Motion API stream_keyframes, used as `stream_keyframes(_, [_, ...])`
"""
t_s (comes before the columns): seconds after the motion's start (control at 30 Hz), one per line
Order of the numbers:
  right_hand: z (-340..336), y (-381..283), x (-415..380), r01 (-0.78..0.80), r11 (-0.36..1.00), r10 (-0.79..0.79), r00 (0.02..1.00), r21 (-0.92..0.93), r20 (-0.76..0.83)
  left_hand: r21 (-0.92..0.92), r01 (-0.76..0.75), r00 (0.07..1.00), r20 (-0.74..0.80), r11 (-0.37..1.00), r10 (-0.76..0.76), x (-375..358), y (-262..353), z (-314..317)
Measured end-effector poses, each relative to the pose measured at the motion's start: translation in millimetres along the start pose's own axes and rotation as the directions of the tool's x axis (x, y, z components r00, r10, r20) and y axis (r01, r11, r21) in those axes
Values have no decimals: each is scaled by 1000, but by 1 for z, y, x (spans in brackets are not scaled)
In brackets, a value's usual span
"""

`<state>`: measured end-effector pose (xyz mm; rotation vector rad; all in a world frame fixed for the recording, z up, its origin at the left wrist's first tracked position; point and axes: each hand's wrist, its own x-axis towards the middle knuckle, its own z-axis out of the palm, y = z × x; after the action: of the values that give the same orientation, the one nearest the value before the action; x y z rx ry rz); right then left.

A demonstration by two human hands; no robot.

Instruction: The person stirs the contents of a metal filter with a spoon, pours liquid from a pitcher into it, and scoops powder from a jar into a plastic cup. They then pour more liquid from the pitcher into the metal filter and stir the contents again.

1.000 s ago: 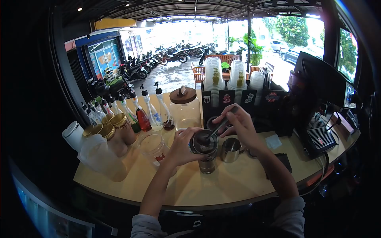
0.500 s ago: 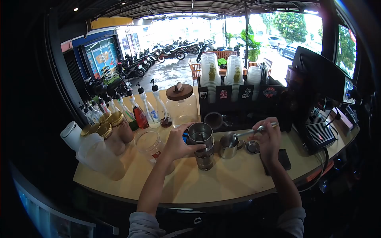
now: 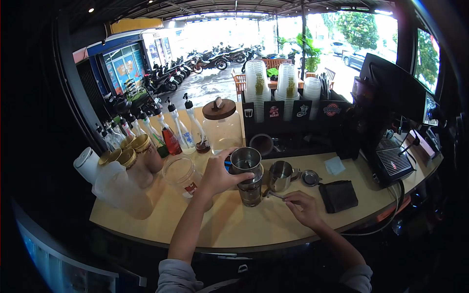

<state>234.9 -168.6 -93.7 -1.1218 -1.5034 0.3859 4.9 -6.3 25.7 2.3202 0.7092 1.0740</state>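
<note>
My left hand (image 3: 221,172) is closed around a metal cup (image 3: 245,160), its thumb pressed across the front of the wall. The cup stands upright, open at the top, over a shiny, see-through-looking lower vessel (image 3: 251,194). In my right hand (image 3: 304,205), a spoon (image 3: 276,195) is pinched by its handle. Its tip points left, low over the counter beside the lower vessel. Just behind the spoon stands a steel milk pitcher (image 3: 281,177), with a small round metal lid (image 3: 309,178) to its right.
A clear tub (image 3: 181,171) and a wooden-lidded jar (image 3: 222,129) stand left and behind. Pump bottles (image 3: 185,139) and gold-lidded jars (image 3: 141,146) line the left side. Stacked plastic cups (image 3: 256,88) fill a black rack. A dark folded cloth (image 3: 338,196) and a white napkin (image 3: 334,165) lie right.
My right hand has brought the spoon down and left from over the pitcher to beside the lower vessel. The cloth and napkin now show fully. My left hand keeps its hold.
</note>
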Motion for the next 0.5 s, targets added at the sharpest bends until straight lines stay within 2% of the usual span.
stream_keyframes(0.07, [-3,9,-3,89,978,-77,994,-187,71,8,-9,1000,-12,1000,9,0,-2,2])
stream_keyframes(0.2, [-2,23,-17,38,986,-28,998,-164,61,25,2,1000,-18,1000,-2,-2,2,2])
stream_keyframes(0.3, [-4,22,-23,46,974,-26,995,-221,96,6,20,1000,-13,1000,-20,-2,3,3])
stream_keyframes(0.37, [-7,8,-23,-79,957,148,961,-280,234,20,51,998,-36,998,-50,-3,4,5])
stream_keyframes(0.4, [-7,11,-24,-80,957,148,961,-280,233,20,51,998,-36,999,-50,-4,4,6])
stream_keyframes(0.47, [-7,18,-25,124,887,5,961,-445,277,25,66,997,-39,998,-65,-5,4,6])
stream_keyframes(0.5, [-8,19,-26,124,887,5,961,-445,277,25,65,997,-38,998,-64,-6,3,7])
